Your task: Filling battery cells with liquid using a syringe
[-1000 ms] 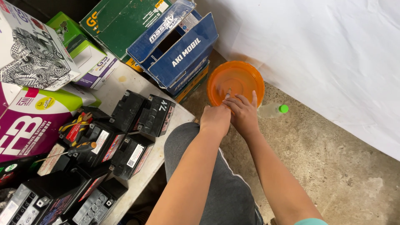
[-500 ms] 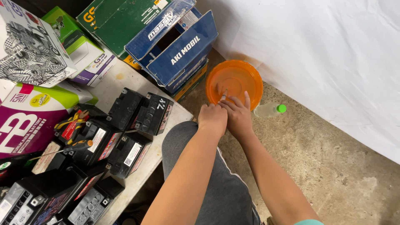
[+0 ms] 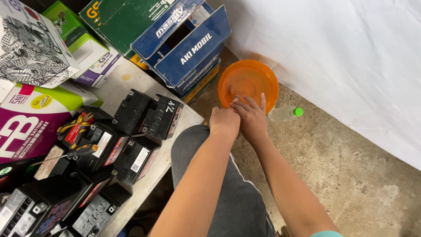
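Both my hands meet over the near rim of a round orange plastic basin [image 3: 248,79] that stands on the concrete floor. My left hand [image 3: 224,123] is curled into a fist with its knuckles up, and whatever may be inside it is hidden. My right hand [image 3: 253,115] lies against the left one, its fingers stretched out over the basin's edge. My grey-trousered knee [image 3: 193,149] is just below the hands.
A clear bottle with a green cap [image 3: 286,113] lies on the floor right of the basin. A white table [image 3: 127,83] on the left carries several black batteries [image 3: 151,115], pliers, a screwdriver [image 3: 74,151] and cardboard boxes [image 3: 188,39]. A white sheet [image 3: 342,57] hangs behind.
The hands stay pressed together at the basin's rim, with only slight shifts of the fingers. The view has drifted a little.
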